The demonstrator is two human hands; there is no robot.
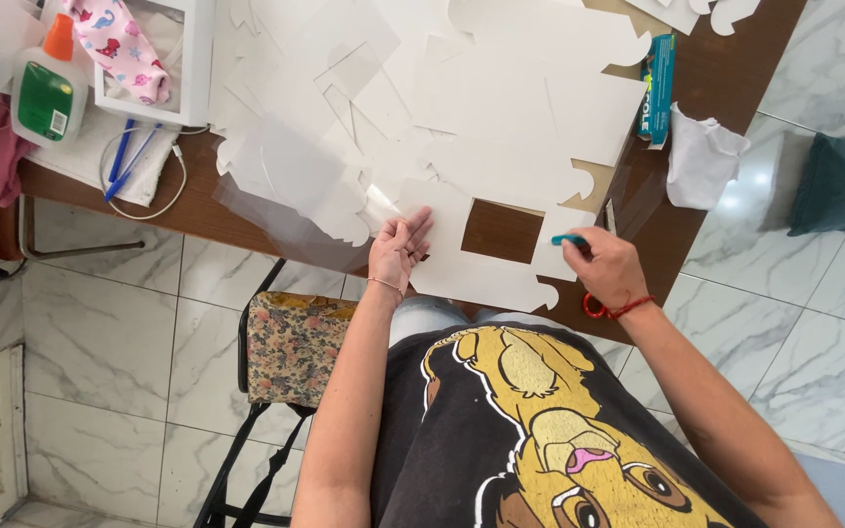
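White card sheet with a square window cut out of it, lying at the near edge of a brown wooden table. Left hand: fingers loosely spread and flat, pressing the sheet just left of the window; it grips nothing. Right hand: closed round a teal-handled tool, tip on the card at the window's right side; whether blade or pen cannot be told.

Beyond the hands: a heap of white card cut-outs and a clear plastic film, overlapping. Far left of the left hand: glue bottle with orange cap.

Risks, as judged:
- Sheet overhangs the table edge, so pressure from the tool could tip or shift it.
- Light one-handed hold may let the card slide, sending the line astray.
- If the tool is a blade, the left fingertips lie near its path.
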